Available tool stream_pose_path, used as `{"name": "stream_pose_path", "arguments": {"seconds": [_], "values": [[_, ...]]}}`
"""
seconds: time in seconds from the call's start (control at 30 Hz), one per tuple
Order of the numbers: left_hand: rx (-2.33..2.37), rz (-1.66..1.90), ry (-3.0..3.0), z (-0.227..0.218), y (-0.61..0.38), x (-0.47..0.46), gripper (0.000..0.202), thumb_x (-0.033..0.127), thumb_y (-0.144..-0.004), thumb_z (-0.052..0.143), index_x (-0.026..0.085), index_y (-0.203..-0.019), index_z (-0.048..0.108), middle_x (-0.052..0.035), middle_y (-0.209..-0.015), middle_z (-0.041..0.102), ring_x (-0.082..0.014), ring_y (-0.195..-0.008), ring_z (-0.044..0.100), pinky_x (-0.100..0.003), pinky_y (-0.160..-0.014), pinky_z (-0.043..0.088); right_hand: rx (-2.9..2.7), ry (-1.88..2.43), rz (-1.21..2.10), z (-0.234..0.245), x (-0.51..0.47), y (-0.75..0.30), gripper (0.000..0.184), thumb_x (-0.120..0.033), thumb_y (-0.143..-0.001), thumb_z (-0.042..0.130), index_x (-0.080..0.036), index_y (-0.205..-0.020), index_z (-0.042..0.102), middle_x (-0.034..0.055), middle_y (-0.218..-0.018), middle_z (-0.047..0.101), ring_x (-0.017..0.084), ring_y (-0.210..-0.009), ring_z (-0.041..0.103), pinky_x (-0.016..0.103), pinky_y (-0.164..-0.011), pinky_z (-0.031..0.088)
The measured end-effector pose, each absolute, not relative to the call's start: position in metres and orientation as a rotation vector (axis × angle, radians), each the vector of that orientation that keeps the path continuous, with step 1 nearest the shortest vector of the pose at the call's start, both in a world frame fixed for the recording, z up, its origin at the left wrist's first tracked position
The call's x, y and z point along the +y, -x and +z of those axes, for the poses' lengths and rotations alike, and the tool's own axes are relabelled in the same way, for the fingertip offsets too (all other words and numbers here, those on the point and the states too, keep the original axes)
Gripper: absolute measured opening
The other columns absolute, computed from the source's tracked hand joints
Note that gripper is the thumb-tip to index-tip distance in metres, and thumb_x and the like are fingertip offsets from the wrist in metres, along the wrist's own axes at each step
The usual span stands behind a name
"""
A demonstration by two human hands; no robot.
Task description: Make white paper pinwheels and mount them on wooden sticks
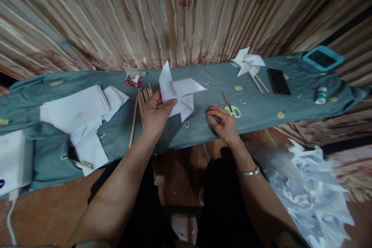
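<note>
My left hand (155,114) is closed on a folded white paper pinwheel (180,93), holding it up above the grey-blue cloth (261,108) that covers the low table. My right hand (222,122) rests on the cloth with its fingers curled down, beside green-handled scissors (231,107); whether it holds anything I cannot make out. A bundle of wooden sticks (142,102) lies just left of my left hand.
A finished paper pinwheel on a stick (247,62) lies at the back right, next to a black phone (278,81). White paper sheets (78,110) lie at left, a small red box (133,80) behind them. A white glue bottle (321,95), a teal tablet (323,58), paper scraps (310,190) on the floor.
</note>
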State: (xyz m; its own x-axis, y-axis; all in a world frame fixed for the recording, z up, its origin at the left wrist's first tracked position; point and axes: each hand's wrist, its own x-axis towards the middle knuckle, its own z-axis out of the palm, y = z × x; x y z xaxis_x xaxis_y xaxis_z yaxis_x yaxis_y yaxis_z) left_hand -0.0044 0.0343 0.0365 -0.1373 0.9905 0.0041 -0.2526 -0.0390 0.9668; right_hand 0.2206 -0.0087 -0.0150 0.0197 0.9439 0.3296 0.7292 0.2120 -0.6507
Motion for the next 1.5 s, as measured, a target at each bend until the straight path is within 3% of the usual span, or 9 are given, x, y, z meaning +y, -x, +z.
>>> {"name": "stream_pose_path", "arguments": {"seconds": [0.17,0.3,0.6,0.77,0.9,1.03,1.23,1.5], "values": [[1.086,1.432,-0.952,0.034,-0.001,0.034,0.034,0.024,-0.057,0.08,0.018,-0.09,0.072,-0.0011,-0.081,0.073,-0.0201,-0.075,0.067,-0.03,-0.068,0.051,-1.848,1.592,0.275,-0.007,-0.01,-0.208,0.018,-0.037,-0.089,0.059,-0.024,-0.09,0.073,0.0077,-0.097,0.075,0.026,-0.096,0.065,0.042,-0.093,0.047],[1.068,1.427,-0.925,0.035,-0.004,0.032,0.033,0.022,-0.055,0.08,0.017,-0.087,0.071,0.001,-0.077,0.073,-0.0158,-0.068,0.064,-0.027,-0.066,0.05,-1.911,1.563,0.244,-0.011,-0.011,-0.203,0.018,-0.03,-0.09,0.057,-0.024,-0.082,0.072,0.0076,-0.097,0.074,0.026,-0.094,0.063,0.042,-0.089,0.047],[1.019,1.403,-0.791,0.037,-0.007,0.03,0.035,0.022,-0.052,0.08,0.017,-0.085,0.072,0.0019,-0.073,0.072,-0.0134,-0.063,0.061,-0.026,-0.064,0.048,-1.998,1.534,0.235,-0.011,-0.017,-0.207,0.017,-0.019,-0.088,0.053,-0.021,-0.086,0.069,0.0108,-0.104,0.072,0.028,-0.1,0.061,0.045,-0.092,0.047],[0.995,1.397,-0.719,0.036,-0.01,0.03,0.036,0.023,-0.05,0.081,0.017,-0.084,0.072,0.0018,-0.073,0.072,-0.0129,-0.062,0.061,-0.026,-0.064,0.048,-1.834,1.528,0.335,0.0,-0.02,-0.206,0.014,-0.02,-0.086,0.057,-0.022,-0.081,0.069,0.0101,-0.103,0.072,0.028,-0.101,0.063,0.049,-0.095,0.046],[1.026,1.388,-0.76,0.037,-0.016,0.027,0.034,0.022,-0.051,0.08,0.018,-0.084,0.072,0.0018,-0.074,0.072,-0.0139,-0.063,0.061,-0.026,-0.064,0.048,-1.525,1.338,0.527,0.027,-0.028,-0.196,0.005,-0.027,-0.084,0.066,-0.026,-0.083,0.071,0.0062,-0.121,0.067,0.025,-0.114,0.062,0.048,-0.103,0.045],[1.003,1.361,-0.882,0.04,-0.026,0.018,0.026,0.022,-0.058,0.076,0.019,-0.083,0.073,0.002,-0.076,0.072,-0.015,-0.065,0.061,-0.027,-0.065,0.049,-1.449,1.248,0.541,0.045,-0.036,-0.177,0.005,-0.03,-0.083,0.07,-0.027,-0.085,0.073,0.0028,-0.145,0.05,0.027,-0.135,0.047,0.051,-0.113,0.036],[0.975,1.317,-0.963,0.04,-0.036,0.007,0.026,0.021,-0.06,0.077,0.019,-0.086,0.075,0.0017,-0.077,0.073,-0.0154,-0.068,0.062,-0.026,-0.066,0.048,-1.427,1.303,0.464,0.037,-0.032,-0.167,0.007,-0.03,-0.084,0.069,-0.026,-0.085,0.074,0.0015,-0.15,0.044,0.028,-0.145,0.032,0.056,-0.12,0.02],[0.956,1.296,-0.976,0.039,-0.038,0.005,0.029,0.024,-0.061,0.079,0.018,-0.089,0.076,0.0003,-0.079,0.074,-0.0168,-0.069,0.064,-0.026,-0.066,0.049,-1.456,1.335,0.41,0.031,-0.028,-0.174,0.009,-0.033,-0.085,0.067,-0.027,-0.088,0.074,0.0019,-0.149,0.045,0.028,-0.146,0.031,0.054,-0.119,0.025]]}}
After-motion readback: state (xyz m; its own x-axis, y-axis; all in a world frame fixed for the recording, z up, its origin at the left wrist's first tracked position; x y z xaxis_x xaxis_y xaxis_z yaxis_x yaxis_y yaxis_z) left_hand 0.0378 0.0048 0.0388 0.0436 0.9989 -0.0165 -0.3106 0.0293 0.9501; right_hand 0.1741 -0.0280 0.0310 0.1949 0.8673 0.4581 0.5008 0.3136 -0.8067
